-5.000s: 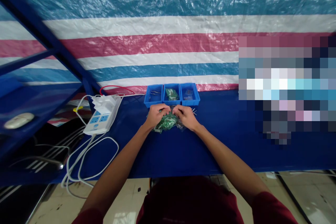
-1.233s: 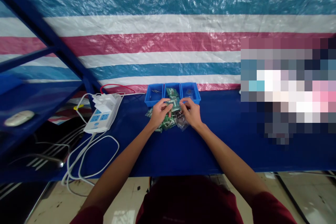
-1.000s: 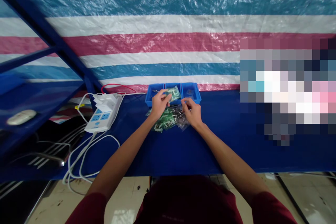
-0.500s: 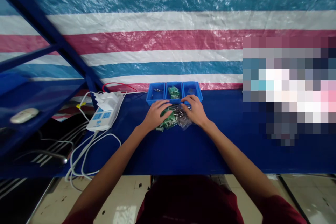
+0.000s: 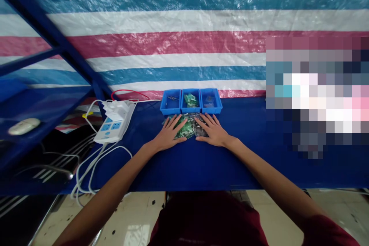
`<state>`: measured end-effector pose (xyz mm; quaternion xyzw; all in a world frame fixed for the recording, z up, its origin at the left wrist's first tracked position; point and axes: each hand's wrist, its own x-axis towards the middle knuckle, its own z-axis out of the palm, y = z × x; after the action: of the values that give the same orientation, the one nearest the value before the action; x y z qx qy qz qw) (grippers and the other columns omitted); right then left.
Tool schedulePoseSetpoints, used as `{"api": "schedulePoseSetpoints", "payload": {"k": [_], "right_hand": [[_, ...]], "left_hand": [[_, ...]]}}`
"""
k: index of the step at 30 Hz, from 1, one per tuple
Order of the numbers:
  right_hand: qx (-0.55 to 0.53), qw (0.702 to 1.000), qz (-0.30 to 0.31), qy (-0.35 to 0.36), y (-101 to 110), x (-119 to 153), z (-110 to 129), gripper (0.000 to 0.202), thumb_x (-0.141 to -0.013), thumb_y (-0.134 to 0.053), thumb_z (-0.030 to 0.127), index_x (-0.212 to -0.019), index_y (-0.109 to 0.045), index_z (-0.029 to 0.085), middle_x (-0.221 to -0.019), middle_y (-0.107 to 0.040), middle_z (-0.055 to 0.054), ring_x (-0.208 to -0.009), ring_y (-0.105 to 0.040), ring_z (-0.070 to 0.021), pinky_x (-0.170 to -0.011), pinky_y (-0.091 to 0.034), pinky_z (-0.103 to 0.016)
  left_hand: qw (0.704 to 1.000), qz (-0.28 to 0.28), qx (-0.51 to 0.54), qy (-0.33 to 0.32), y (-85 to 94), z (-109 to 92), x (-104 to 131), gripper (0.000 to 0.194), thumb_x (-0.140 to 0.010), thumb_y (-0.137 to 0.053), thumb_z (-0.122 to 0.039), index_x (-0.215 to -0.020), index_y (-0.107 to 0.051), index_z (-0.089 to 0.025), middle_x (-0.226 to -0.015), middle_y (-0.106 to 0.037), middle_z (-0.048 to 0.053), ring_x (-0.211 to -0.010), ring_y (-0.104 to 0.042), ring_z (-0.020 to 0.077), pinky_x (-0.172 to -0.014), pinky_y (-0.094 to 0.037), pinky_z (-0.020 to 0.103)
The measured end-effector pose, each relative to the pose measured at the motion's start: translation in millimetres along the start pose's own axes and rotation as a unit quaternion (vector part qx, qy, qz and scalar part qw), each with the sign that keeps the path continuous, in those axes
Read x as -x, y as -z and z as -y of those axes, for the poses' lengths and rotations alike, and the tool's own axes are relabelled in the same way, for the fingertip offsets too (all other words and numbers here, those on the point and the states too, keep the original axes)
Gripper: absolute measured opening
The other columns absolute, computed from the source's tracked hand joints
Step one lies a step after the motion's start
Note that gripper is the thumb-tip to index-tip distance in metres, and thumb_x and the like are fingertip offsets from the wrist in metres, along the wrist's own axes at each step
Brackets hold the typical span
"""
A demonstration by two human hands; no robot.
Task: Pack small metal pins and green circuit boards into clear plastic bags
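My left hand [image 5: 170, 133] lies with spread fingers on the left side of a pile on the blue table. Under and beside it are green packets [image 5: 186, 127], partly covered by the fingers. My right hand [image 5: 213, 130] rests flat, fingers apart, over clear bags of dark small pieces [image 5: 201, 128] on the pile's right side. Thin metal rods [image 5: 188, 115] show at the pile's far edge. Just behind stand three joined blue bins: the left bin [image 5: 166, 110] has a few thin metal pieces, the middle bin [image 5: 190, 111] green packets, the right bin [image 5: 218, 105] clear bags.
To the left lies a white power strip [image 5: 111, 132] with plugs and looped white cables [image 5: 92, 177]. A blue metal frame [image 5: 77, 69] and a white computer mouse [image 5: 24, 126] are further left. A striped tarp [image 5: 184, 42] hangs behind the table. The right side is pixelated.
Both hands have come down and flattened on the pile, fingers spreading; before, they were curved at its far edge. The bins stay in place and more of them shows.
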<state>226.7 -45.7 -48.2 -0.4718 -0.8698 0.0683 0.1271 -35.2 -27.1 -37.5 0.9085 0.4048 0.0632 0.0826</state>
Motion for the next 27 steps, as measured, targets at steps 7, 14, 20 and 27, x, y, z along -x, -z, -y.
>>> {"api": "schedulePoseSetpoints", "payload": {"k": [7, 14, 20, 27], "right_hand": [[0.006, 0.999, 0.003, -0.033, -4, -4, 9, 0.080, -0.087, -0.031, 0.072, -0.152, -0.020, 0.026, -0.158, -0.017, -0.008, -0.145, -0.011, -0.0321, -0.116, -0.014, -0.054], [0.025, 0.999, -0.038, -0.027, -2, 0, 9, 0.080, -0.086, -0.036, 0.071, -0.151, -0.023, 0.026, -0.158, -0.019, -0.009, -0.145, -0.014, -0.0328, -0.116, -0.013, -0.054], [0.020, 0.994, -0.038, -0.102, -7, 5, 14, 0.080, -0.085, -0.037, 0.071, -0.150, -0.027, 0.026, -0.157, -0.019, -0.013, -0.142, -0.019, -0.0378, -0.113, -0.019, -0.057], [-0.003, 0.993, -0.037, -0.114, -19, -3, 16, 0.080, -0.086, -0.037, 0.068, -0.151, -0.022, 0.024, -0.158, -0.013, -0.012, -0.144, -0.014, -0.0358, -0.113, -0.019, -0.055]], "left_hand": [[0.997, -0.011, 0.063, 0.033, 0.7, -10, -5, 0.079, -0.090, -0.032, -0.065, -0.152, -0.002, -0.026, -0.160, -0.003, 0.009, -0.146, -0.004, 0.0304, -0.117, -0.013, 0.049], [0.997, -0.050, 0.009, 0.063, 1.3, -8, -2, 0.083, -0.085, -0.038, -0.071, -0.152, -0.014, -0.030, -0.159, -0.013, 0.008, -0.145, -0.009, 0.0347, -0.115, -0.009, 0.056], [0.995, -0.030, -0.003, 0.095, -1.2, -10, 1, 0.079, -0.087, -0.035, -0.069, -0.152, -0.013, -0.029, -0.158, -0.016, 0.009, -0.145, -0.012, 0.0336, -0.114, -0.013, 0.056], [0.996, -0.057, 0.058, 0.045, -2.1, -14, -8, 0.075, -0.093, -0.031, -0.062, -0.152, -0.009, -0.022, -0.159, -0.010, 0.011, -0.146, -0.009, 0.0293, -0.116, -0.018, 0.046]]}}
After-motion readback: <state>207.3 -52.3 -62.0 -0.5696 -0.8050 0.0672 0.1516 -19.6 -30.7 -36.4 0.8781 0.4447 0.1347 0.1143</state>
